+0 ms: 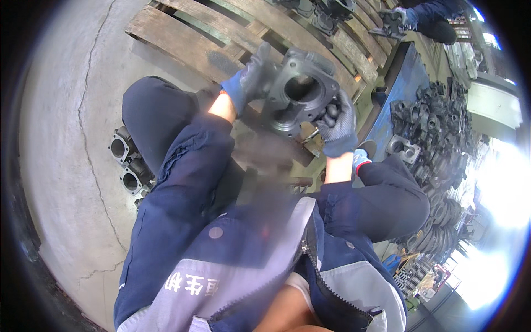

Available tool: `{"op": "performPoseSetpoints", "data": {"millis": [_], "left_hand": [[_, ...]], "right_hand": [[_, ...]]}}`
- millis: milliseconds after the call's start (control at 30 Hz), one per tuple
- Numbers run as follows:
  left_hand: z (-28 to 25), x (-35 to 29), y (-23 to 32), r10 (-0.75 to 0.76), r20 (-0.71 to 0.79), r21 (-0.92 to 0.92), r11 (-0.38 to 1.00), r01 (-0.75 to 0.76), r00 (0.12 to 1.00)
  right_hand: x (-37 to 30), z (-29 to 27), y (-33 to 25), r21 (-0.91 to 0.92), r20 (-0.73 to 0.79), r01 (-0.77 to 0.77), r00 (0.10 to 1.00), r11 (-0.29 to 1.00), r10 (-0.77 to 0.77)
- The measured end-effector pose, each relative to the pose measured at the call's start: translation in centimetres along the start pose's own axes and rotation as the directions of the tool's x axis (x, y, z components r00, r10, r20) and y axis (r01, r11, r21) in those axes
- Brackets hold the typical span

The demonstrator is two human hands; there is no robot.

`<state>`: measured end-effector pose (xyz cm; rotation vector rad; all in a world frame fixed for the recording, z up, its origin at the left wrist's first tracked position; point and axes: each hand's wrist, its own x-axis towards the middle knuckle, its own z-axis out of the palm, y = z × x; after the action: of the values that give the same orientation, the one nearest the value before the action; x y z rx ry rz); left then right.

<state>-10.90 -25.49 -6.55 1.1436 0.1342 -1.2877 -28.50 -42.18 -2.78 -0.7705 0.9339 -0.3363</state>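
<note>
Both my gloved hands hold a dark grey metal casting up in front of me, above my bent knees. It has a large round bore, a second opening below and a flat flange with bolt holes. My right hand closes on its lower right edge, fingers curled over the flange. My left hand, in a dark glove with a blue cuff, is at its left side with the thumb pointing up. That hand is slightly blurred, and the casting hides part of it.
A wooden pallet lies ahead with dark castings on it. Two castings stand on the floor by my left knee. Right of a blue metal edge is a big heap of castings. Another person's gloved hand holds a part, far right.
</note>
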Motion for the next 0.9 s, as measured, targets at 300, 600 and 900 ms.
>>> {"op": "performPoseSetpoints", "data": {"millis": [300, 600, 900], "left_hand": [[-1.6, 2.9, -3.1, -0.125, -0.177, -0.079, 0.990, 0.113, 0.976], [-1.3, 3.0, -1.5, 0.605, -0.242, 0.836, 0.527, -0.153, 0.759], [-0.4, 2.8, -6.1, 0.439, 0.223, 0.893, -0.450, -0.002, 0.870]], "right_hand": [[4.1, -2.6, 8.5, 0.359, -0.187, -0.355, 0.878, 0.863, 0.440], [6.1, -2.1, 12.9, 0.342, -0.090, -0.211, 0.962, 0.916, 0.256], [4.0, 1.0, 9.5, -0.043, -0.076, -0.292, 0.955, 0.955, 0.288]]}}
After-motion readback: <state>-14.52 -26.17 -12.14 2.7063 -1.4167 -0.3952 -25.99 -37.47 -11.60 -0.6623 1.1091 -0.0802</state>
